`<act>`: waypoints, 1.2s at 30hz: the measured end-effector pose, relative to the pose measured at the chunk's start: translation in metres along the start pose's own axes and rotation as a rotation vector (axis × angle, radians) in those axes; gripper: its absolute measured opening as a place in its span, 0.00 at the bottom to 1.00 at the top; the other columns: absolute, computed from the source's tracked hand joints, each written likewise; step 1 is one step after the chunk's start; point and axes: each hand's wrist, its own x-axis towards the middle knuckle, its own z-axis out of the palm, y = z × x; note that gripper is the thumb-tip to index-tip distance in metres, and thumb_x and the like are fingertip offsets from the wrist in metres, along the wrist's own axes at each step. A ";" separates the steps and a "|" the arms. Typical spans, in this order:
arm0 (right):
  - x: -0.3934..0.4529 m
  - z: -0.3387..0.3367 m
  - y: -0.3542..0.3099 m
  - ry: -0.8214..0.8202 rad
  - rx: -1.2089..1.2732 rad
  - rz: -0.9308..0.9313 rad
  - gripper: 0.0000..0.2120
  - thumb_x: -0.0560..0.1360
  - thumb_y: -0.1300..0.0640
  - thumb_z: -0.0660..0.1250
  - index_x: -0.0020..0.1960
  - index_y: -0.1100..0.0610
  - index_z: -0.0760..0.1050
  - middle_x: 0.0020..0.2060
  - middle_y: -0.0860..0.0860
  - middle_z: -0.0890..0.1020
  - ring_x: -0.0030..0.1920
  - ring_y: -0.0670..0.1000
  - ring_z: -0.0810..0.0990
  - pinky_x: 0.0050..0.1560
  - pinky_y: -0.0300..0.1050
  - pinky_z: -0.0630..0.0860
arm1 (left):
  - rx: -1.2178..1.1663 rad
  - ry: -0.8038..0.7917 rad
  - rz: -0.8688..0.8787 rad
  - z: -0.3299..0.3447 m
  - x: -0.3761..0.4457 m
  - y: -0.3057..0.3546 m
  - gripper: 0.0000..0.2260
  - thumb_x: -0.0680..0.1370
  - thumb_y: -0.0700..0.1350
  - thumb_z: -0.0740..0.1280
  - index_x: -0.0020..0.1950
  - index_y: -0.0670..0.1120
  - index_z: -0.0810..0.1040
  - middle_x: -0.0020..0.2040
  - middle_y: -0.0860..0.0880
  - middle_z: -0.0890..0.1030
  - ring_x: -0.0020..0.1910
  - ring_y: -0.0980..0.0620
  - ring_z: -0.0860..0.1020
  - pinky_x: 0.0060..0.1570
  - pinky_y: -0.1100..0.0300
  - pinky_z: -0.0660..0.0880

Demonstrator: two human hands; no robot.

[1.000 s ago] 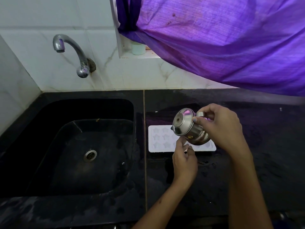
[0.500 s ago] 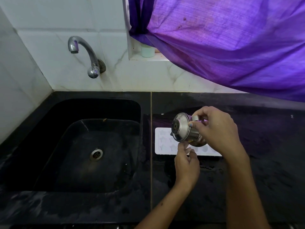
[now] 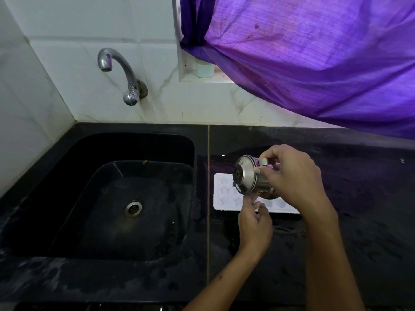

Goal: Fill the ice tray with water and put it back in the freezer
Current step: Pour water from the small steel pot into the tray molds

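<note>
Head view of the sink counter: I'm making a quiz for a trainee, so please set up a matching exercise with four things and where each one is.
Things:
1. ice tray
2. steel pot
3. tap
4. pale cup

Places:
A. on the window ledge, partly behind the purple curtain
B. fixed to the tiled wall above the sink
C. tilted in the right hand
D. flat on the black counter, right of the sink

Pairs: 1-D, 2-C, 3-B, 4-A

Your steel pot (image 3: 252, 178) and both hands cover the ice tray (image 3: 224, 196); the counter (image 3: 359, 198) right lies open.
</note>
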 end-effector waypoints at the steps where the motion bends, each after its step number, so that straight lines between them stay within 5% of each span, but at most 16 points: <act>1: 0.000 0.000 0.000 -0.004 -0.004 0.001 0.07 0.71 0.50 0.72 0.43 0.45 0.74 0.45 0.43 0.77 0.45 0.50 0.76 0.44 0.47 0.72 | -0.001 -0.002 -0.002 0.000 0.000 0.000 0.16 0.79 0.36 0.57 0.66 0.47 0.69 0.63 0.52 0.75 0.58 0.62 0.73 0.48 0.79 0.67; 13: 0.002 0.000 0.003 -0.011 -0.003 0.003 0.07 0.71 0.50 0.72 0.43 0.45 0.73 0.47 0.44 0.77 0.47 0.51 0.77 0.48 0.53 0.76 | 0.006 0.002 -0.027 0.001 0.002 -0.004 0.16 0.79 0.38 0.58 0.66 0.48 0.71 0.60 0.54 0.76 0.57 0.63 0.73 0.48 0.78 0.66; 19: 0.005 -0.001 0.015 -0.003 0.057 0.015 0.06 0.70 0.50 0.73 0.43 0.47 0.76 0.43 0.43 0.78 0.44 0.49 0.76 0.44 0.47 0.72 | 0.025 0.039 -0.045 -0.002 0.010 -0.006 0.15 0.79 0.37 0.58 0.64 0.48 0.72 0.53 0.55 0.77 0.51 0.68 0.73 0.43 0.80 0.67; 23: 0.012 0.001 0.029 -0.011 0.180 0.077 0.05 0.70 0.52 0.73 0.43 0.48 0.77 0.42 0.44 0.80 0.45 0.49 0.79 0.48 0.52 0.76 | 0.017 0.102 -0.058 -0.009 0.026 -0.005 0.13 0.80 0.38 0.57 0.60 0.50 0.74 0.47 0.59 0.78 0.45 0.69 0.75 0.41 0.78 0.68; 29: 0.032 0.023 0.061 -0.025 0.539 0.188 0.04 0.72 0.58 0.71 0.46 0.53 0.78 0.42 0.49 0.84 0.45 0.47 0.82 0.48 0.45 0.78 | -0.022 0.167 -0.038 -0.022 0.069 0.002 0.15 0.81 0.38 0.57 0.66 0.48 0.71 0.60 0.50 0.79 0.60 0.52 0.76 0.62 0.55 0.72; 36: 0.075 0.072 0.088 -0.023 0.919 0.329 0.04 0.76 0.64 0.66 0.50 0.65 0.77 0.41 0.53 0.82 0.40 0.45 0.79 0.45 0.38 0.76 | -0.005 0.173 -0.032 -0.025 0.129 0.009 0.19 0.78 0.34 0.56 0.68 0.46 0.68 0.60 0.49 0.77 0.59 0.53 0.75 0.62 0.55 0.72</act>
